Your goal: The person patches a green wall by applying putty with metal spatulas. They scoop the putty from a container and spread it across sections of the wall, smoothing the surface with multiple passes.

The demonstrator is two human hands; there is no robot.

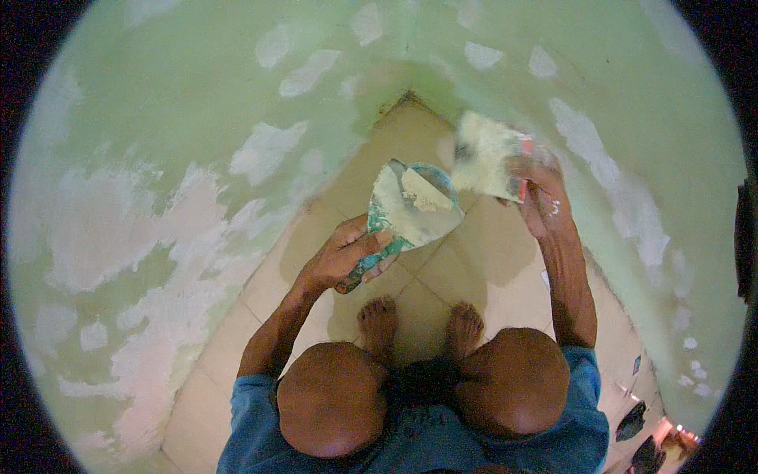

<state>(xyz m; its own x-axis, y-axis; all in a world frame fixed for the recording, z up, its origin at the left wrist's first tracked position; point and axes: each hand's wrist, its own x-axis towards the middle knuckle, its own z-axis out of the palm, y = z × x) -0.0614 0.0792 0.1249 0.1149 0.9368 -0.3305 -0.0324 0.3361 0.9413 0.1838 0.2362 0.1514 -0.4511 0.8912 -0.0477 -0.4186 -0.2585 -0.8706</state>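
Scraper (392, 215) in left grip (344, 251), paste (427, 193) atop

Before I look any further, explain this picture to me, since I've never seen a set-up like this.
There is no machine here, only a person's bare hands. The one picture comes from a wide fisheye camera on the person's head, looking down, so straight edges bend and the rim is dark. The left hand holds a trowel bearing a lump of pale paste. The right hand holds a flat blade, blurred and pale-coated. Below are knees and bare feet on a tiled floor. Green walls with whitish patches meet ahead.
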